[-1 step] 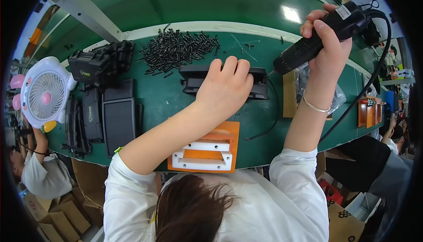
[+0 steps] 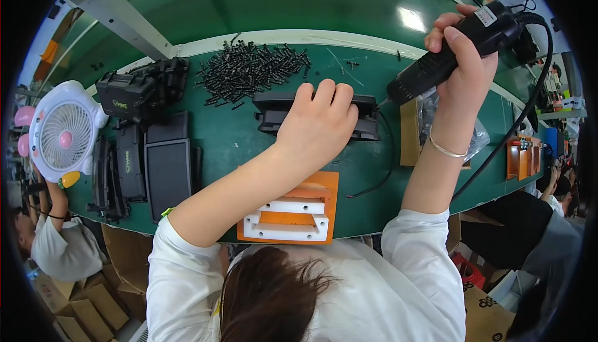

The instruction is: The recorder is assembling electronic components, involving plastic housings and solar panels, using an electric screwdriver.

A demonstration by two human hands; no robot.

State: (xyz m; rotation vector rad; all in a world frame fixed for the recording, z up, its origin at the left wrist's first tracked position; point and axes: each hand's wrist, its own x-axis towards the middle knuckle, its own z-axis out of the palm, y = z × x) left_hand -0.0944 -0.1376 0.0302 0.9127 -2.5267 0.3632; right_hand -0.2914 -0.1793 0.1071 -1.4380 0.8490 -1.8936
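My left hand (image 2: 319, 114) is wrapped over a long black plastic housing (image 2: 271, 121) that stands on the green bench. Its fingertips are hidden behind the far side. A black electric screwdriver (image 2: 430, 71) is in my right hand (image 2: 464, 55), tilted so its bit points down and left. The bit's tip is at the housing's right end; whether it sits in a screw is too small to tell. From that end a thin black cable (image 2: 391, 155) curves toward me. Close below my left forearm lies an orange fixture (image 2: 332, 195) with a white frame (image 2: 286, 236).
Behind the housing lies a pile of black screw-like parts (image 2: 252, 71). Black cases (image 2: 143, 90) and flat black panels (image 2: 168, 171) stand at left, beside a white fan (image 2: 65, 136). A cardboard box (image 2: 408, 133) with clear bags is at right. The screwdriver's cord (image 2: 529, 111) hangs past my right forearm.
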